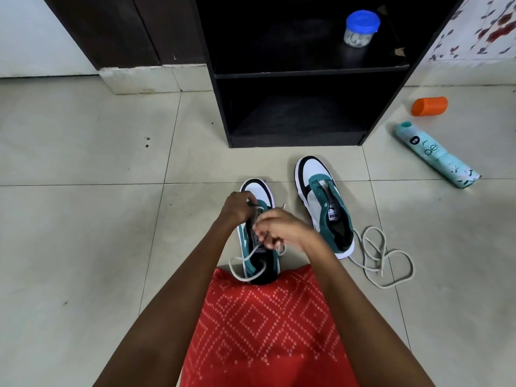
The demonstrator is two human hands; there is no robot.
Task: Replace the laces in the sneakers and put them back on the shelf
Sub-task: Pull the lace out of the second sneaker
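Floor: pale tiled floor [83, 219], with a dark open shelf unit [307, 75] standing at the far side
Sneakers: two, green, white and black, both toes toward the shelf; near sneaker [255, 188] under the hands, second sneaker [321, 196] to its right with no lace in it
Laces: two; one lace [243, 258] partly threaded in the near sneaker, a loose lace [382, 258] coiled beside the second sneaker's heel
Left hand [236, 208]: closed, pinching the lace near the toe eyelets
Right hand [279, 227]: closed around the lace over the tongue
Other items: one blue-lidded jar [361, 29] on the shelf, one orange cap [430, 106] and one spray can [435, 155] lying on the tiles
Clothing: red patterned fabric [265, 331] at the bottom
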